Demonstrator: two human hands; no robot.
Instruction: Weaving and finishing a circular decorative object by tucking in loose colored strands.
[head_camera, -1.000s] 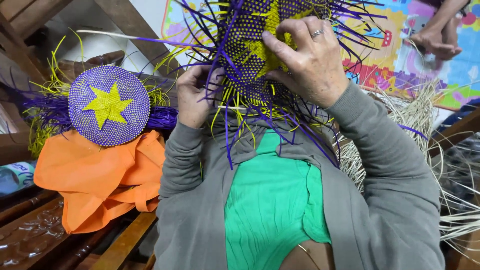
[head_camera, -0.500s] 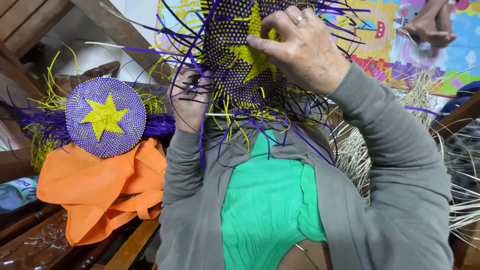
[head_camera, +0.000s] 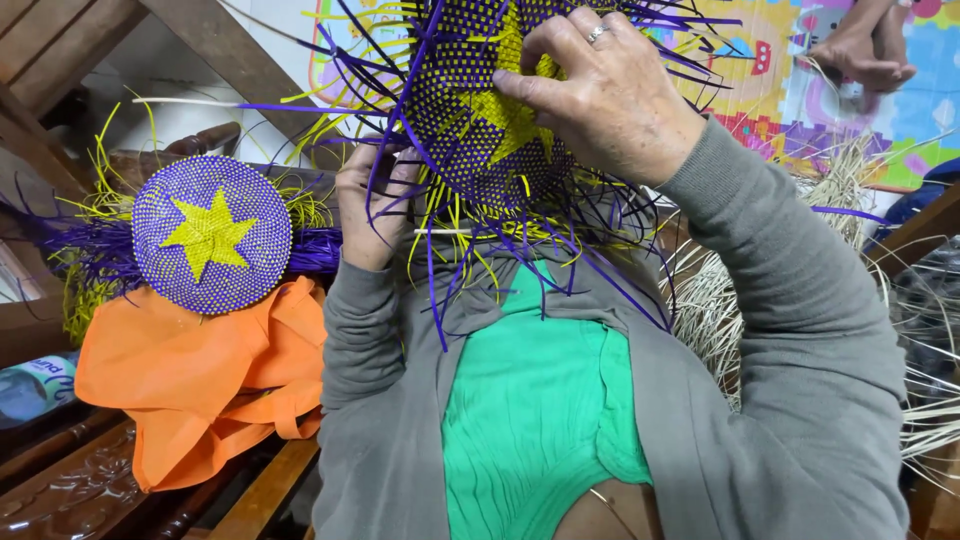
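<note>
I hold up a round woven piece (head_camera: 470, 120) of purple strands with a yellow star, loose purple and yellow strand ends sticking out all around it. My right hand (head_camera: 610, 95), a ring on one finger, presses flat on its front face with fingertips at the star. My left hand (head_camera: 372, 205) grips its lower left edge among the loose strands. My grey sleeves and green top fill the view below.
A finished purple woven disc with a yellow star (head_camera: 212, 235) rests at left on an orange cloth bag (head_camera: 200, 385), over a dark wooden bench (head_camera: 70, 490). Pale straw bundles (head_camera: 715, 310) lie at right. Another person's hands (head_camera: 865, 45) work at the top right on a colourful mat.
The woven piece and both my hands have shifted slightly down and right in the view. My right hand's fingers have slid toward the star's centre.
</note>
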